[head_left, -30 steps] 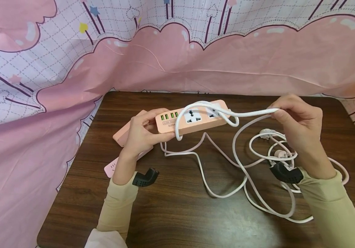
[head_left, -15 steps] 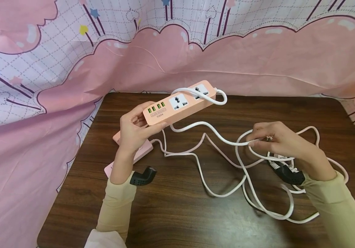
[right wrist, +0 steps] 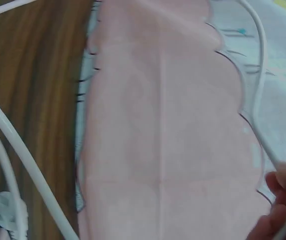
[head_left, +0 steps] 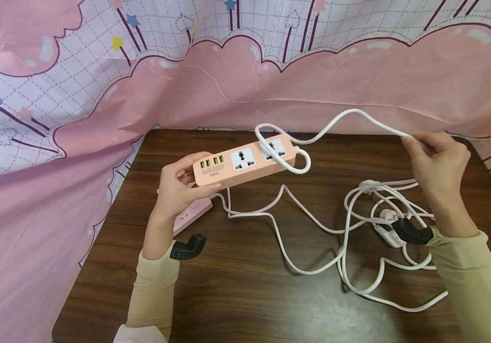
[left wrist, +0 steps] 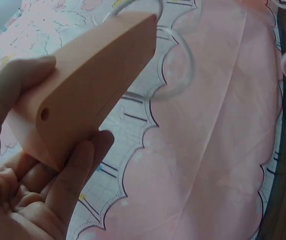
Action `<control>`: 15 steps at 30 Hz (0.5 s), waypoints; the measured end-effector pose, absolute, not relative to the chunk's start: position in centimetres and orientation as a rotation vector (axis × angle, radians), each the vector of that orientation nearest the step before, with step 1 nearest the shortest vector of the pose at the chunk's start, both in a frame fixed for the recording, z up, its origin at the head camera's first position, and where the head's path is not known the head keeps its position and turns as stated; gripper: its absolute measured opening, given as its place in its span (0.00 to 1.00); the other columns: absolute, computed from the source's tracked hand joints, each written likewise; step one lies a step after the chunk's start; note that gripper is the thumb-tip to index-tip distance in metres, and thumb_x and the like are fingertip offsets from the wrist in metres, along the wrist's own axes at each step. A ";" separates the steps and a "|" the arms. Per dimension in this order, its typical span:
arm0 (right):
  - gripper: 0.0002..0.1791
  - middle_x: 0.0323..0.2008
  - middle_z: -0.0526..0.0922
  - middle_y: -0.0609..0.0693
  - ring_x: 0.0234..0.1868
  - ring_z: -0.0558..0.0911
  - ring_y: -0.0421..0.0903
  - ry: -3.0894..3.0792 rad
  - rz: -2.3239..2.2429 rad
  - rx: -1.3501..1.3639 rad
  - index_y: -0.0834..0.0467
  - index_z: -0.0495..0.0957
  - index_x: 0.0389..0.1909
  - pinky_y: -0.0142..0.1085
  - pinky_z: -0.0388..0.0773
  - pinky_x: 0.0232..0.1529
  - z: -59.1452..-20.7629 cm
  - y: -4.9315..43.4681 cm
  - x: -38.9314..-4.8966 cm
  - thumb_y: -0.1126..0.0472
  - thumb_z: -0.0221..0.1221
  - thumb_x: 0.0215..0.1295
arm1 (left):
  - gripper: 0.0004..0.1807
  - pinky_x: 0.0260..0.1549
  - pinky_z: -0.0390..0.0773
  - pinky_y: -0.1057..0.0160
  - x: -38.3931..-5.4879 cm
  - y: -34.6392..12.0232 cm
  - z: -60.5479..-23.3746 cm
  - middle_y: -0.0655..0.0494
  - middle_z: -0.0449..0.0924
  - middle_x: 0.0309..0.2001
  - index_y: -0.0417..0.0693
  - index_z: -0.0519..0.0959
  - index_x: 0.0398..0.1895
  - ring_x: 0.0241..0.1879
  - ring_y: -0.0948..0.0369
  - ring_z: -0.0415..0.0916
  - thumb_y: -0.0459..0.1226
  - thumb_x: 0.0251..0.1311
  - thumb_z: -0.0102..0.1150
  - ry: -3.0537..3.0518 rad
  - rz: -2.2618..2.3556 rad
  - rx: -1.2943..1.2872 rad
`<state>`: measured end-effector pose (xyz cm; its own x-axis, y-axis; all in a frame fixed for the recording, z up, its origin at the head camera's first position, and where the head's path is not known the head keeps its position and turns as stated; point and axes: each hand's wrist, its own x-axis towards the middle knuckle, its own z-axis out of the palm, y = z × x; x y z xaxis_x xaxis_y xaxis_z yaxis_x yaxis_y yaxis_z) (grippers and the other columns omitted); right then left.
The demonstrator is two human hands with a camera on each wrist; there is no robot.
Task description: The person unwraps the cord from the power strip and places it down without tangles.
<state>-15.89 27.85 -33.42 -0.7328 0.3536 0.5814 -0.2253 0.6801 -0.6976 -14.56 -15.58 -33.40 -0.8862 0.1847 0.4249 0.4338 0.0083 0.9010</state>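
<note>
My left hand grips the near end of a peach power strip and holds it above the table, tilted. Four-finger and thumb contact at that end shows in the left wrist view, where the strip's plain underside faces the camera. Green USB ports and two white socket faces are on its top. Its white cord loops over the far socket and runs through the air to the right. There my right hand pinches it between thumb and fingers; the right wrist view also has this cord.
A pink power strip lies on the dark wooden table, partly behind my left hand. Tangled white and pinkish cords with plugs lie at the right. A patterned pink curtain hangs behind the table.
My right hand first lowered leftward toward the table, then rose to the right, lifting the cord. The peach strip rose, then dropped slightly left; a cord loop lies over its far end.
</note>
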 end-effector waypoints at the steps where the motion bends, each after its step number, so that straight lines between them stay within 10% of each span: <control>1: 0.04 0.20 0.71 0.22 0.22 0.67 0.23 -2.107 1.070 -0.152 0.60 0.86 0.28 0.19 0.61 0.28 -33.2 28.2 -15.8 0.67 0.63 0.56 | 0.32 0.34 0.79 0.68 -14.5 -15.8 -33.6 0.59 0.81 0.40 0.24 0.74 0.48 0.36 0.62 0.78 0.14 0.30 0.68 -2.103 -1.979 -0.653; 15: 0.08 0.21 0.70 0.40 0.22 0.66 0.33 -1.995 1.440 -0.505 0.52 0.86 0.32 0.19 0.60 0.21 -33.8 34.6 -13.6 0.66 0.59 0.62 | 0.27 0.29 0.78 0.72 -15.3 -20.4 -36.9 0.56 0.83 0.37 0.24 0.76 0.46 0.31 0.65 0.79 0.14 0.34 0.67 -2.049 -1.918 -0.420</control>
<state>-13.56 34.57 -33.80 -0.7349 0.6265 0.2598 -0.0493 0.3326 -0.9418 -15.28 -20.35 -36.86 -0.9115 0.0073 0.4112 0.4108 0.0643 0.9095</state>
